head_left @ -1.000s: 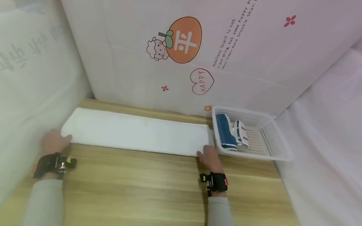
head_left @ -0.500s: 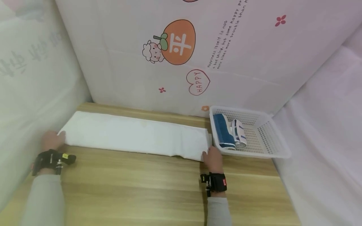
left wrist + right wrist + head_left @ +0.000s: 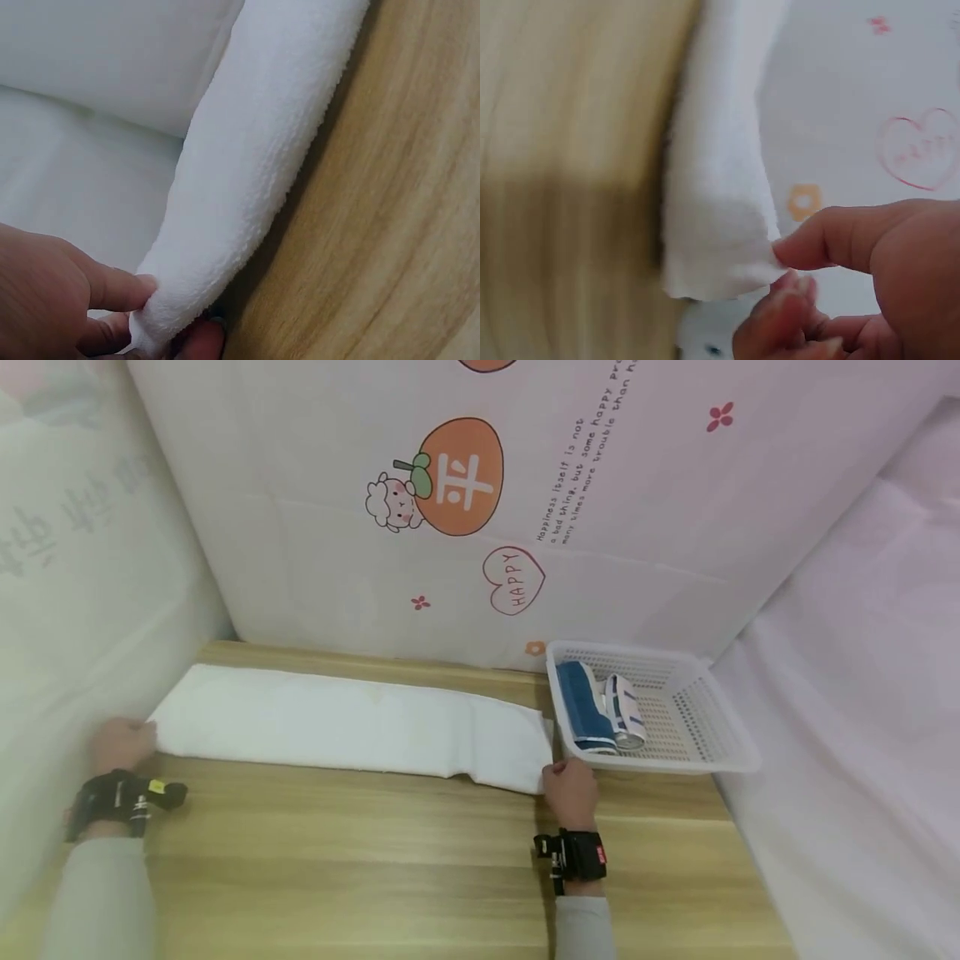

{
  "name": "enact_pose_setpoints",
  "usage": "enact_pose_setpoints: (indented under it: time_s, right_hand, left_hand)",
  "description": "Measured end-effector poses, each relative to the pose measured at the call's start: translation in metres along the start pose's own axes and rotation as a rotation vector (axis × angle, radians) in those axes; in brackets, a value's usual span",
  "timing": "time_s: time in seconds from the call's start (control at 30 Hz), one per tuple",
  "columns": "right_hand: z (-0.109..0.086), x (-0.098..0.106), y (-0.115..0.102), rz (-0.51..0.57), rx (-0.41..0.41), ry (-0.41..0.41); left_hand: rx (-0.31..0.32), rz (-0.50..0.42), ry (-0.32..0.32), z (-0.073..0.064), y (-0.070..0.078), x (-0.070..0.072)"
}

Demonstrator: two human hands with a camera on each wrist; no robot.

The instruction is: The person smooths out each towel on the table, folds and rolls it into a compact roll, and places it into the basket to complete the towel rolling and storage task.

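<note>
A white terry towel (image 3: pixel 315 718), folded into a long strip, stretches across the wooden table near the back wall. At its left end, my left hand (image 3: pixel 123 743) grips the front corner; in the left wrist view the thumb (image 3: pixel 124 289) lies on top and other fingers are underneath. My right hand (image 3: pixel 572 789) pinches the right front corner, with the thumb (image 3: pixel 810 244) at the towel's edge in the right wrist view. A small raised ripple shows in the front edge near that end.
Right of the towel stands a white plastic basket (image 3: pixel 663 727). A rolled blue towel (image 3: pixel 585 702) and a rolled white striped towel (image 3: pixel 624 710) lie in its left side. White sheeting (image 3: pixel 345 568) with printed figures closes off the back; plain sheeting hangs at both sides.
My right hand has gone from touching the near right corner to pinching it, pulling that end slightly forward and raising a ripple. My left hand has closed on the left corner.
</note>
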State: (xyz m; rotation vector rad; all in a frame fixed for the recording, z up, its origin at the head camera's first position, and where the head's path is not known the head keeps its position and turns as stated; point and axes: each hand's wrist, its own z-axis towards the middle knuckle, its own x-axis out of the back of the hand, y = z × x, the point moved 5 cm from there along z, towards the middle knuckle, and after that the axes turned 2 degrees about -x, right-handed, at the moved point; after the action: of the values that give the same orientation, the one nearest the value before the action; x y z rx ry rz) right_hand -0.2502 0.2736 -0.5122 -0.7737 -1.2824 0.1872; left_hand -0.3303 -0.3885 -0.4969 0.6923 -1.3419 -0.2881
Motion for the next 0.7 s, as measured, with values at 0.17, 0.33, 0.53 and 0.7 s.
enact_pose_setpoints:
  time_s: [0.17, 0.33, 0.53, 0.7]
  right_hand:
    - [-0.019, 0.02, 0.005, 0.085, -0.023, -0.038]
    - [-0.019, 0.013, 0.02, -0.052, -0.047, -0.104]
    - [-0.012, 0.005, -0.003, -0.087, 0.055, -0.018]
    - [-0.003, -0.005, -0.035, -0.041, 0.226, 0.017]
  left_hand:
    - [0.046, 0.013, 0.059, 0.0, 0.0, 0.004]
    - [0.03, 0.018, 0.088, 0.007, -0.004, 0.004]
    - [0.023, -0.017, 0.091, 0.009, -0.013, -0.001]
    - [0.09, -0.009, 0.081, 0.002, -0.012, 0.003]
